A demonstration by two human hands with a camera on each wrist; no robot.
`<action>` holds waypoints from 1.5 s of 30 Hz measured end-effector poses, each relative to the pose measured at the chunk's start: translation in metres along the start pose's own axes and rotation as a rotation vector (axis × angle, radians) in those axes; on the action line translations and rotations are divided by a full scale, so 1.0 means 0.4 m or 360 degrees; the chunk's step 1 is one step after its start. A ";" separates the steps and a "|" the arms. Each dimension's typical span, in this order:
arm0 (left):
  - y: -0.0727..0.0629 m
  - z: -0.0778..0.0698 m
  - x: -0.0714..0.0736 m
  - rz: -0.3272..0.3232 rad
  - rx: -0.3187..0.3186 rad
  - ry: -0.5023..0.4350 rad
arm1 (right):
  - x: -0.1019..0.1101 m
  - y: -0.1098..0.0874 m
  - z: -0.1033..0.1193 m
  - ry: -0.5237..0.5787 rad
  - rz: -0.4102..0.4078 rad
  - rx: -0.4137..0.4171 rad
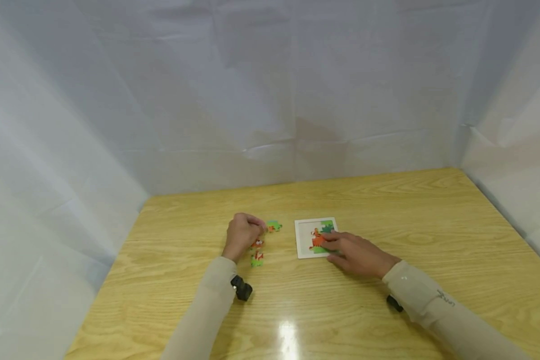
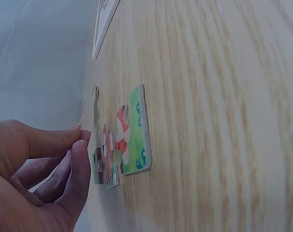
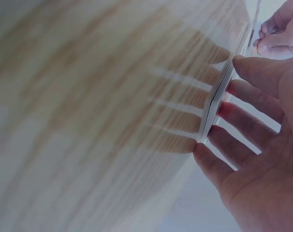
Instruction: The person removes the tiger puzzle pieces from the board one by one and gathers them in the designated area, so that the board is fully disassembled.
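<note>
A white-framed square puzzle board (image 1: pixel 302 241) lies on the table, partly filled with orange and green fox-picture pieces (image 1: pixel 318 239). My right hand (image 1: pixel 357 253) rests over its right side, fingers spread and fairly straight; in the right wrist view the fingertips (image 3: pixel 199 149) touch the board's edge. To the left of the board, my left hand (image 1: pixel 244 234) pinches a thin puzzle piece (image 2: pixel 89 107) between thumb and fingertips, seen edge-on and tilted in the left wrist view. Just below that hand lie a red-orange piece (image 1: pixel 256 244) and a green-edged piece (image 1: pixel 257 259).
The wooden table (image 1: pixel 198 310) reaches back to a white sheet (image 1: pixel 261 100) that hangs behind and at both sides. Black wrist cameras (image 1: pixel 241 288) sit under both sleeves. A bright light reflection (image 1: pixel 288 340) shows near the front.
</note>
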State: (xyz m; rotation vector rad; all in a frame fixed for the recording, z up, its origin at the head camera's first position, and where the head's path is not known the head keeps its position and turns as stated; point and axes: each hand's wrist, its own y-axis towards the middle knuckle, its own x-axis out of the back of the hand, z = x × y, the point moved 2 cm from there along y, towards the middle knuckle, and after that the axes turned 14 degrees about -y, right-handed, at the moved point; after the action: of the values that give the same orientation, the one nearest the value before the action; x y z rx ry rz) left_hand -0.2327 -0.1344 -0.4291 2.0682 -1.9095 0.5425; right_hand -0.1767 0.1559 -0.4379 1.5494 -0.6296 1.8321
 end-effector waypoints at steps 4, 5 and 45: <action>0.000 -0.002 0.000 -0.0014 0.0002 0.0015 | -0.001 0.001 0.001 -0.0001 -0.0003 -0.0001; 0.001 -0.002 0.000 -0.0016 0.0000 0.0020 | -0.001 0.001 0.001 0.0000 -0.0004 -0.0001; -0.033 -0.094 -0.172 0.0443 -0.0355 0.0196 | -0.007 0.006 0.001 -0.0046 0.0013 -0.0001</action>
State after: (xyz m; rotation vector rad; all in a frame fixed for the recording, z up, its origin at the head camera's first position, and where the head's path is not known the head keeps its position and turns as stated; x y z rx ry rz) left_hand -0.2269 -0.0550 -0.4258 1.6084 -2.0909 0.4778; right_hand -0.1781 0.1535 -0.4404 1.5778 -0.6511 1.8179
